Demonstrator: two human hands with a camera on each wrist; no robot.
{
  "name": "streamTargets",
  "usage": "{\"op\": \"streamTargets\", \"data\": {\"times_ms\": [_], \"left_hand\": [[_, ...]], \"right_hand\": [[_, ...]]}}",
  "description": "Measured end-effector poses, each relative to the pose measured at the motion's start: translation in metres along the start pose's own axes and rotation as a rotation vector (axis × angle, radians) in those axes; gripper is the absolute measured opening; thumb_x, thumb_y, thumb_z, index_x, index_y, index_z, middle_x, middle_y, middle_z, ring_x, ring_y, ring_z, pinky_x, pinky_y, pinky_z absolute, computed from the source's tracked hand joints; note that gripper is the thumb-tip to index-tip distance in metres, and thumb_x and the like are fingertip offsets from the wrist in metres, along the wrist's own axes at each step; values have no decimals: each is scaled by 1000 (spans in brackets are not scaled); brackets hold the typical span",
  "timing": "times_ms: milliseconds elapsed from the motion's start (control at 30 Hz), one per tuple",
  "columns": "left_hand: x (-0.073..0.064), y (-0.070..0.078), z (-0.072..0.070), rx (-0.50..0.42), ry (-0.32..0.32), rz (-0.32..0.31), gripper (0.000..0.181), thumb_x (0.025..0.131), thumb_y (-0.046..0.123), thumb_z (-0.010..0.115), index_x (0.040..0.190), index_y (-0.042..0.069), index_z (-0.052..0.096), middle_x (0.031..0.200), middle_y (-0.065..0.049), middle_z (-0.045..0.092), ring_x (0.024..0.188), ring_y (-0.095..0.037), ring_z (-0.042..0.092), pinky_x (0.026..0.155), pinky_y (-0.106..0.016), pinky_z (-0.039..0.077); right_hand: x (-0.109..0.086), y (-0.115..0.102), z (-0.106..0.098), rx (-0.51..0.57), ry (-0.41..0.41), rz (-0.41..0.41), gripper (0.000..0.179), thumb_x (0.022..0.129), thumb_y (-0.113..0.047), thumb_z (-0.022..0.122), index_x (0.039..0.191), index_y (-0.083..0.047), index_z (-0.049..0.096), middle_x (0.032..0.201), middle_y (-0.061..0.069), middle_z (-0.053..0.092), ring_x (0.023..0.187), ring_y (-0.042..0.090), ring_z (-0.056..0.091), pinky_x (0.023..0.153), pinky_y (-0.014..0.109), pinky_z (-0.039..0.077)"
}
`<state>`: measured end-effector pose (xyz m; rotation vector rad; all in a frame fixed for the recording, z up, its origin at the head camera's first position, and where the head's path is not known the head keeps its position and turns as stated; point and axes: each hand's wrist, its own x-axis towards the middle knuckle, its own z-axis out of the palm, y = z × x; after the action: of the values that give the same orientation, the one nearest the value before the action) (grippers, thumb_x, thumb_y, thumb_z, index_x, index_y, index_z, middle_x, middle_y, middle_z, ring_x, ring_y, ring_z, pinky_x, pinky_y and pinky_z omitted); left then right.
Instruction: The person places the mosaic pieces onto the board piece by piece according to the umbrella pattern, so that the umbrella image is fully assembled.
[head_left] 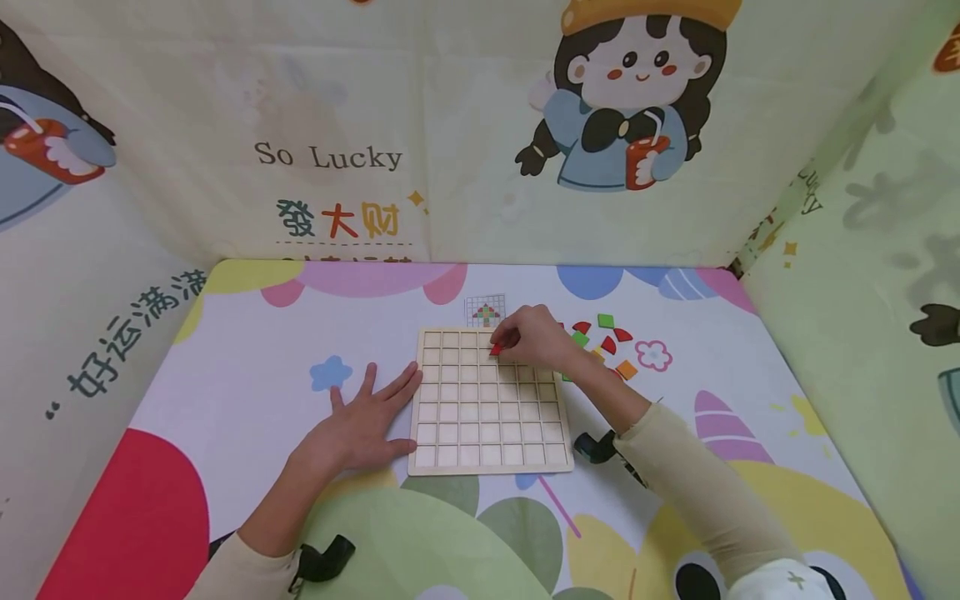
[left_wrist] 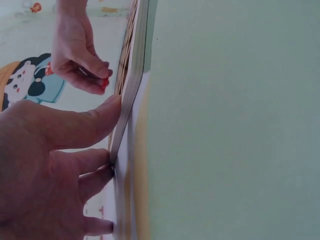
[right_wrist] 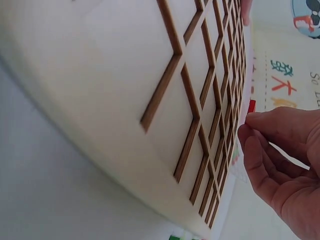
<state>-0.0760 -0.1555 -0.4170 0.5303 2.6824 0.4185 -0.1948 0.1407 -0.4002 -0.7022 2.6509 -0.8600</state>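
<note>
Head: your right hand (head_left: 534, 337), fingers pinching a red piece (head_left: 496, 350) over the grid board (head_left: 491, 471); your left hand (head_left: 367, 425), fingers extended, touches its left edge. Left wrist: thumb (left_wrist: 102, 117) against board edge. Right wrist: piece between fingers; apparently placing, next needing careful lowering.

Red piece (right_wrist: 252, 106), pale board (head_left: 468, 412) patterned with squares, beige sleeves (head_left: 697, 475), white tablecloth (head_left: 247, 375) printed in many colours

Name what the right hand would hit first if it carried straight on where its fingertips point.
The right hand, red piece leading, would likely meet the wooden grid board first, around its far rows; whether piece and board touch is unclear.
</note>
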Motion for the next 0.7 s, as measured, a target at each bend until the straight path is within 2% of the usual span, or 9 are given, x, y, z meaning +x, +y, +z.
{"op": "streamTargets", "data": {"times_ms": [400,700], "left_hand": [[1,1,0,-6,-2,2,92,94,41,73,168,20,23,176,3,17,157,-56,7,102,-93,14],[0,2,-1,-3,-2,-4,92,93,41,74,168,19,24,176,2,18,157,-57,8,102,-93,14]], "right_hand": [[6,-9,12,-50,7,-30,10,86,-2,81,96,-4,82,87,4,79,79,11,73,76,26,60],[6,-8,16,-56,-17,-4,10,88,-4,80,98,-4,82,88,3,79,79,11,72,76,25,60]]}}
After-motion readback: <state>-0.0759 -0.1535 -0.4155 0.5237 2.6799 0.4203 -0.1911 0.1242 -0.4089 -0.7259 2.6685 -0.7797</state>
